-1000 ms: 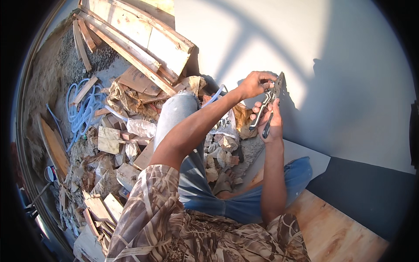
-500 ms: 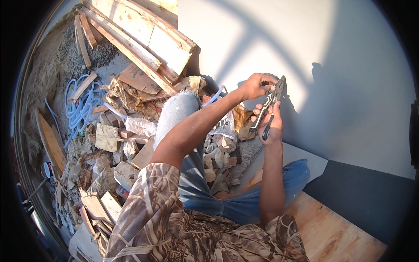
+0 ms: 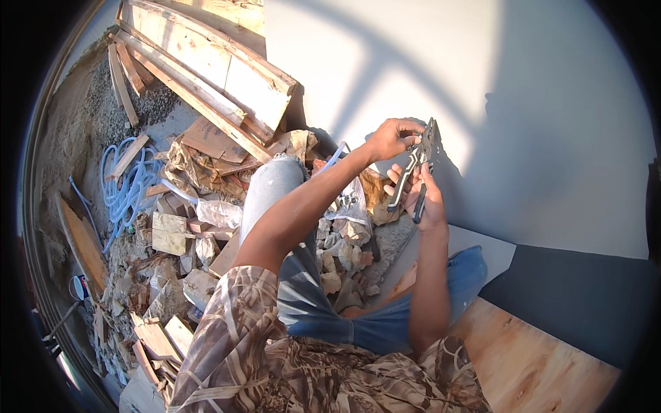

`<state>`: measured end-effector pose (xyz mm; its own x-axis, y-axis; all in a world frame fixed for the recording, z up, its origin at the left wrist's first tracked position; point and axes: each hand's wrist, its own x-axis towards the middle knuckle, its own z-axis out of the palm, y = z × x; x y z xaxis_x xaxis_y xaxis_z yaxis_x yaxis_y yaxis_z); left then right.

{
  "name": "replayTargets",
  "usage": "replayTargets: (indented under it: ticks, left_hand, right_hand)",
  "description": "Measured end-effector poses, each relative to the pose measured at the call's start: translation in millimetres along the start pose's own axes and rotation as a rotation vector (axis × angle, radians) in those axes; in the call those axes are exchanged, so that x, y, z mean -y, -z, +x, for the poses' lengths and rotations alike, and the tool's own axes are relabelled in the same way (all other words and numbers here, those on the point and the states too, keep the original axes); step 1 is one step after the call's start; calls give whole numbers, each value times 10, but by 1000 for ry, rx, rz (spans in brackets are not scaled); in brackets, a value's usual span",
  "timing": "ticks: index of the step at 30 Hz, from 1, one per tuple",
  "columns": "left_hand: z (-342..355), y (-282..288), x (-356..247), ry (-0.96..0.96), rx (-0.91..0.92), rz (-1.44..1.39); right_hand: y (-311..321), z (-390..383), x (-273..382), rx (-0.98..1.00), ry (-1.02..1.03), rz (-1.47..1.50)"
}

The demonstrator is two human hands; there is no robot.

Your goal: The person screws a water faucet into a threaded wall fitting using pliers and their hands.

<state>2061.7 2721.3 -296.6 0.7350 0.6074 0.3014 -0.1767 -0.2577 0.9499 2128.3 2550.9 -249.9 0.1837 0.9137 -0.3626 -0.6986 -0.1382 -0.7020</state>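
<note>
A pair of pliers [image 3: 414, 172] with black and white handles points jaws-up in front of the pale wall panel. My right hand [image 3: 434, 205] holds it from below, with the handles spread apart between thumb and fingers. My left hand [image 3: 391, 140] reaches across from the left, its thumb and fingers pinched together right beside the jaws. Whatever lies between those left fingertips is too small to make out. Below the hands, a clear plastic bag [image 3: 352, 205] with small dark and metallic pieces rests by my knee.
Rubble [image 3: 341, 258] and stones lie between my legs. To the left are a coil of pale blue hose [image 3: 131, 182], torn brown paper [image 3: 193, 162] and wood scraps [image 3: 169, 233]. Long boards [image 3: 200, 82] lean at the back. A plywood sheet [image 3: 537, 351] lies at lower right.
The view has shifted slightly, so most of the scene sits a little farther left. The pliers' handles look slightly wider apart, and the right fingers have loosened a little. Left fingers remain by the jaws.
</note>
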Motion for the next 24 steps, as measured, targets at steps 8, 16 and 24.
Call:
replayTargets:
  ticks: [8, 16, 24]
  left_hand:
    - [53, 24, -123, 140, 144, -274]
    - [48, 445, 1, 235, 22, 516]
    - [-12, 222, -17, 642, 187, -87]
  right_hand:
    - [182, -277, 496, 184, -63, -169]
    - [446, -894, 730, 40, 61, -115]
    - [386, -869, 686, 13, 55, -212]
